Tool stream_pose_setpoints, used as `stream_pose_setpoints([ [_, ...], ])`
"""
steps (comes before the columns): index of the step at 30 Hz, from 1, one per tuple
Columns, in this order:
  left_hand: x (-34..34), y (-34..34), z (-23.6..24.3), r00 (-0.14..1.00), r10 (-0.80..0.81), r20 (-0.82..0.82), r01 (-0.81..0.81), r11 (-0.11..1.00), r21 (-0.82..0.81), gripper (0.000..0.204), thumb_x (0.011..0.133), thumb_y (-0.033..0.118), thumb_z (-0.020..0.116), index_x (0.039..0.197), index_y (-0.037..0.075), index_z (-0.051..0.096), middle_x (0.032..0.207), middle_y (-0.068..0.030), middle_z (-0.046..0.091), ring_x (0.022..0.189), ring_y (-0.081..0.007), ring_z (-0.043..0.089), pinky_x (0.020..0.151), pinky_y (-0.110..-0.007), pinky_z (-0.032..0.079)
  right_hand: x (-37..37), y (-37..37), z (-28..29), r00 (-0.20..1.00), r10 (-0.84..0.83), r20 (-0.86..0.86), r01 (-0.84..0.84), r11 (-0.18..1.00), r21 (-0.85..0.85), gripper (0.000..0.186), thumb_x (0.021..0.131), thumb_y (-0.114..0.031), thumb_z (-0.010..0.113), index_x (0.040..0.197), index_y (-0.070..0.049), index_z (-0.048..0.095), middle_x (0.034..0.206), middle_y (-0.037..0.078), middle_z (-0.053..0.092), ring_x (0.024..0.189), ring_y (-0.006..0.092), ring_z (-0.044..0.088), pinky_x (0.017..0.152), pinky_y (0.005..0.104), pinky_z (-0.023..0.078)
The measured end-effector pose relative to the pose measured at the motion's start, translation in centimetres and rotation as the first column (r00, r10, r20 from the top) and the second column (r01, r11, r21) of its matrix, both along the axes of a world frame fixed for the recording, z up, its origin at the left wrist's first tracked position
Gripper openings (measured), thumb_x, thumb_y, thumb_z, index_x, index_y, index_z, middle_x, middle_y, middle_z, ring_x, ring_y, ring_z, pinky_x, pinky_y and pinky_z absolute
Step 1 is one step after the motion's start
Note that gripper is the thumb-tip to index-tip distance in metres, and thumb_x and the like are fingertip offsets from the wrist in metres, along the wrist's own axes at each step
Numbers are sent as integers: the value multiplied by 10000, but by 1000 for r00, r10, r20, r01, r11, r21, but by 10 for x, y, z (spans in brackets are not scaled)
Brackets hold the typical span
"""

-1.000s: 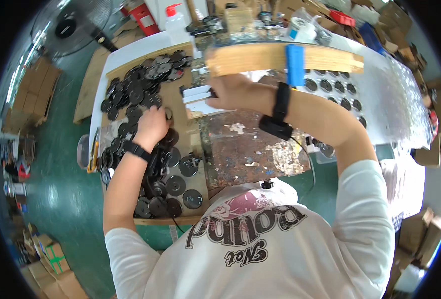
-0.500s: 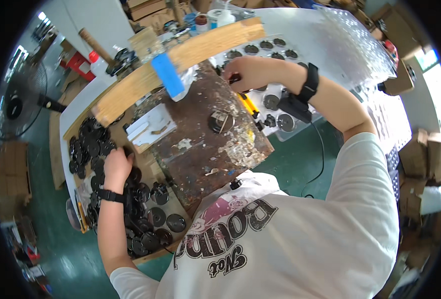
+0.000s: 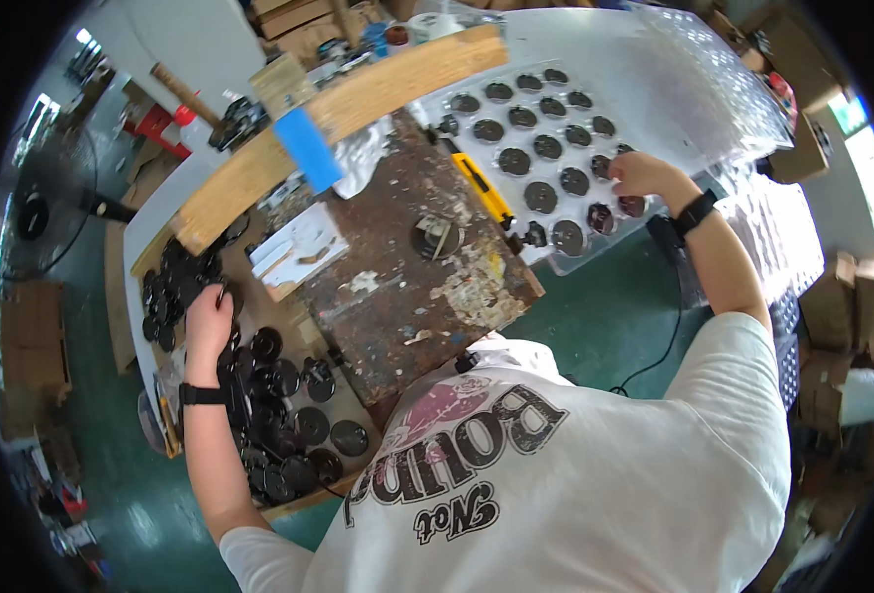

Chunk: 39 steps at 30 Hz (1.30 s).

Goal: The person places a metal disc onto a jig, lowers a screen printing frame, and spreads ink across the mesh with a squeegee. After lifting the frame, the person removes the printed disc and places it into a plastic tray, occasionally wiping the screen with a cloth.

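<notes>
My left hand (image 3: 210, 314) is closed at the left wooden tray (image 3: 299, 332), pinching a dark disc (image 3: 221, 296) by its edge among piles of glossy black discs (image 3: 175, 277). My right hand (image 3: 635, 174) is at the right edge of a transparent tray (image 3: 580, 262) holding rows of dark round pieces (image 3: 541, 196), its fingers curled down over one; what they grip is hidden. Between them lie a stained work board (image 3: 378, 311) with a round metal piece (image 3: 437, 237) on it, a white card (image 3: 299, 247) and a yellow-and-black tool (image 3: 481, 186).
A wooden bar (image 3: 388, 84) with blue tape (image 3: 304, 148) spans the back of the bench. A bottle with red cap (image 3: 190, 133) and a fan (image 3: 46, 217) stand at the back left. Bubble wrap (image 3: 714, 89) lies back right; cardboard boxes (image 3: 832, 306) are at the right.
My right hand has moved rightward from the middle of the bench to the transparent tray. The view has swung right. My left hand stays among the discs, now with one raised in its fingers.
</notes>
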State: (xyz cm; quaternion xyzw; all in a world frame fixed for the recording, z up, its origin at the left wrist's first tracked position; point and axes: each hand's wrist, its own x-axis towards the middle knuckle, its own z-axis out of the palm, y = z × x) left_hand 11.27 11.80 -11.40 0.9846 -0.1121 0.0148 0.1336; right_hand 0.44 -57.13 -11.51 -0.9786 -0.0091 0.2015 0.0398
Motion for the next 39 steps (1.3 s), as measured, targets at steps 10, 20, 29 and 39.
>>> stream_pose_setpoints([
  [10,-6,-80,56,917,-311,-249,39,692,-721,286,918,160,591,1190,74,571,928,0,643,734,-45,539,608,-195,436,61,60,45,968,-10,252,-44,977,207,292,764,-221,659,977,-23,629,848,141,655,773,275,638,706,381,498],
  [20,11,-138,14,896,-331,295,413,866,-283,274,824,243,639,1043,79,663,832,-111,637,800,-306,593,761,-389,482,72,167,123,882,62,467,-235,918,320,254,832,-178,643,1011,0,617,842,115,662,771,217,630,714,332,507],
  [29,-1,-144,8,860,-313,402,377,922,-88,308,835,363,629,973,89,662,933,-83,620,941,-286,566,794,-411,452,80,205,153,603,213,769,-611,743,273,299,776,35,621,1070,-18,595,881,75,652,725,115,587,682,286,498],
  [39,5,-126,22,855,-448,262,437,894,102,401,858,443,592,1142,165,643,1123,-67,617,1055,-279,553,858,-385,453,82,215,169,655,256,711,-615,727,306,415,724,124,601,1106,-38,604,1012,88,660,895,210,643,779,278,491],
])
